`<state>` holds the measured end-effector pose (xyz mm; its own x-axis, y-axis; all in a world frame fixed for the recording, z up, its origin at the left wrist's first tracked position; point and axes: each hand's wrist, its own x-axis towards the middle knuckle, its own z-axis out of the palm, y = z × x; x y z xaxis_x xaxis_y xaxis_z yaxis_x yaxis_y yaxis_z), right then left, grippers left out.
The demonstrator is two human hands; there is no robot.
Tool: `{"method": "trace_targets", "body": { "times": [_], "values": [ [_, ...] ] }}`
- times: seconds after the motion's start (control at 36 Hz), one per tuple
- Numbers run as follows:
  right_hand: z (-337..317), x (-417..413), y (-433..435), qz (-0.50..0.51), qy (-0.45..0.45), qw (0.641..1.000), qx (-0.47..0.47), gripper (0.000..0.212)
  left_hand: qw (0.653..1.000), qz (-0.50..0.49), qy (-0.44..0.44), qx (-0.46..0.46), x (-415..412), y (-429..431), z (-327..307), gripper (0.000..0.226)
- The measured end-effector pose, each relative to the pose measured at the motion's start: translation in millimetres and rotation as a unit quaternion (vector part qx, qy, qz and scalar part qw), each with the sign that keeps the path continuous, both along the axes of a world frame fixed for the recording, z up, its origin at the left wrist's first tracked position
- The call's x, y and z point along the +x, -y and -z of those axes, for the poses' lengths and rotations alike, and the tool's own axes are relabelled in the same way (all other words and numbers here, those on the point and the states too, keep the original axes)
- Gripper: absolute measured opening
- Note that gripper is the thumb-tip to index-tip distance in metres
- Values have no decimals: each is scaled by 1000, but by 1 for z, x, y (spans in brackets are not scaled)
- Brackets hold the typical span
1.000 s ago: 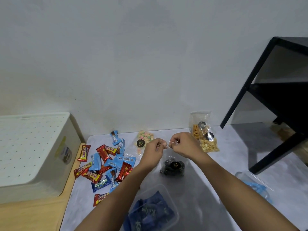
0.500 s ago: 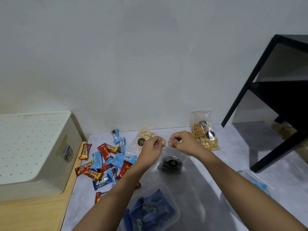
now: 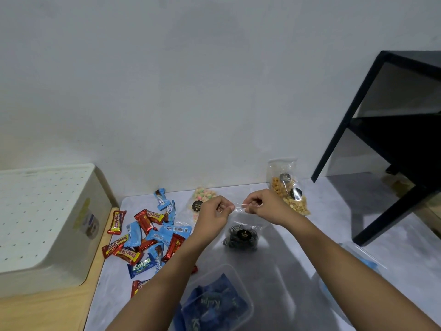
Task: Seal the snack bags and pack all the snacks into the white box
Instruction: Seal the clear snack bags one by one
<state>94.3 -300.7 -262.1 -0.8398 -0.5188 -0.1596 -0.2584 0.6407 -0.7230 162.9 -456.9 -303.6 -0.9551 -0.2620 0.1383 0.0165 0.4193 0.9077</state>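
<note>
A clear bag of dark round cookies (image 3: 241,236) stands on the grey mat. My left hand (image 3: 214,213) and my right hand (image 3: 265,206) pinch its top strip from either end, close together. Behind my left hand lies a bag of pastel sweets (image 3: 202,197). A bag of tan crackers (image 3: 287,189) leans on the wall behind my right hand. Red and blue wrapped bars (image 3: 148,235) lie scattered to the left. The white box (image 3: 47,225) with a dotted lid stands at the far left.
A clear tub of dark blue packets (image 3: 214,304) sits near my forearms. Another clear container with blue contents (image 3: 358,268) lies at the right, partly behind my right arm. A black shelf frame (image 3: 391,144) stands at the right. A wooden surface (image 3: 47,311) borders the mat.
Both hands have stayed pinched on the bag's top, shifting only slightly. The cookie bag hangs much as before.
</note>
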Motion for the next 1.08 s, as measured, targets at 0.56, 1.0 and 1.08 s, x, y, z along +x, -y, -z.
{"method": "trace_targets", "body": {
  "times": [0.56, 1.0, 1.08],
  "values": [
    [5, -2, -13, 10, -49, 998, -48, 13, 983, -63, 59, 160, 3, -28, 4, 21],
    [7, -4, -17, -14, -12, 999, -47, 11, 937, 2, 108, 333, -13, -26, 5, 12],
    [6, -3, -16, 0, -17, 998, -57, 7, 933, 7, 103, 344, -14, -26, 5, 12]
  ]
}}
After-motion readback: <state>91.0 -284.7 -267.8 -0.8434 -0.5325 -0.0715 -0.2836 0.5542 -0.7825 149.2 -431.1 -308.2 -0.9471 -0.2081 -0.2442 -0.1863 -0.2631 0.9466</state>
